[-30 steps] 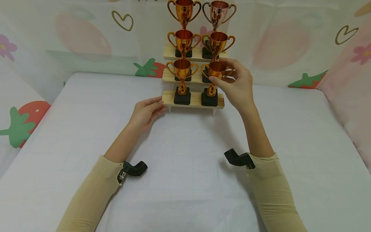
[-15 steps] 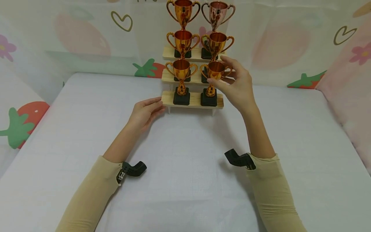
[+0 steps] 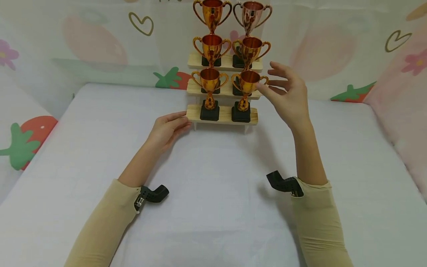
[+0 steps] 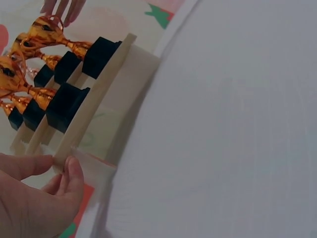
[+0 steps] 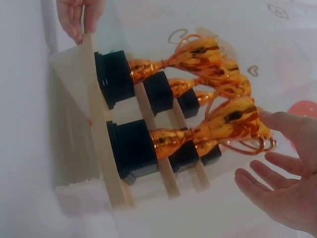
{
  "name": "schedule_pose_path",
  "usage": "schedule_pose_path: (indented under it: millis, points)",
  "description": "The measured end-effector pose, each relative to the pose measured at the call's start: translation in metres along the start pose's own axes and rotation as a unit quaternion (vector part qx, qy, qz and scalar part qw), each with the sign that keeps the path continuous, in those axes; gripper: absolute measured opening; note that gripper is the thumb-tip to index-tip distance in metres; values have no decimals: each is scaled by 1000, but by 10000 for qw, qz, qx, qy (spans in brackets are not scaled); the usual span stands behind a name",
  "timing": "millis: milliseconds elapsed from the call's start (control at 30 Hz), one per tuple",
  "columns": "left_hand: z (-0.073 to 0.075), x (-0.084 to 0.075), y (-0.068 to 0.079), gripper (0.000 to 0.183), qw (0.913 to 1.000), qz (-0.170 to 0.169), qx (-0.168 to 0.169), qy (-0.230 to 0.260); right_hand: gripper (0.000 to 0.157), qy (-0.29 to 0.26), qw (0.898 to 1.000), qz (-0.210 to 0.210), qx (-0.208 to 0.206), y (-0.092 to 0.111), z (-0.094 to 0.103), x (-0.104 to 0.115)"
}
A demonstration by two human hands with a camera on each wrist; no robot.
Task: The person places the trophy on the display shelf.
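A three-step wooden display stand (image 3: 225,115) holds small trophy cups on black bases, two per step. My left hand (image 3: 168,131) pinches the left end of the lowest board between thumb and fingers, seen closely in the left wrist view. My right hand (image 3: 289,95) is beside the front right gold trophy (image 3: 249,83), fingers parted and holding nothing. Its thumb tip lies close to that cup's handle; whether it touches, I cannot tell. The front left gold trophy (image 3: 209,83) stands upright. On the top step, the right-hand cup (image 3: 251,16) is pinkish silver.
The stand is on a white-covered table (image 3: 213,193), near its back edge. Behind it hangs a cloth (image 3: 160,40) printed with strawberries, hearts and flowers. The stand's thin white legs (image 3: 246,129) show beneath the front board.
My right hand has let go of the front right trophy and moved to the right, its fingers spreading. The left hand keeps its hold on the board, and the trophies stay in place.
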State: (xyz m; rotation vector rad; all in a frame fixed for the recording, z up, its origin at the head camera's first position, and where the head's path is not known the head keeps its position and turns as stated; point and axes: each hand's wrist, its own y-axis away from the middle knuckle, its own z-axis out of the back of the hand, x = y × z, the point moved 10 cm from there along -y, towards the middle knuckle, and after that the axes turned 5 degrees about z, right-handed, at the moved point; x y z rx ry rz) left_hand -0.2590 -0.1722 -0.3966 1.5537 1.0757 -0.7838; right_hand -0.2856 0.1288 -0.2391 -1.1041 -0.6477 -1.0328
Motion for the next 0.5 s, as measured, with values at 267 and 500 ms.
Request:
schedule_pose_path:
  millis: [267, 500]
  points:
    - [-7, -4, -1, 49, 9978, -273, 197, -565, 52, 237, 9995, -112, -159, 4, 18, -16]
    - [-11, -20, 5, 54, 9762, -804, 268, -1996, 50, 663, 9974, -190, -231, 8, 32, -27]
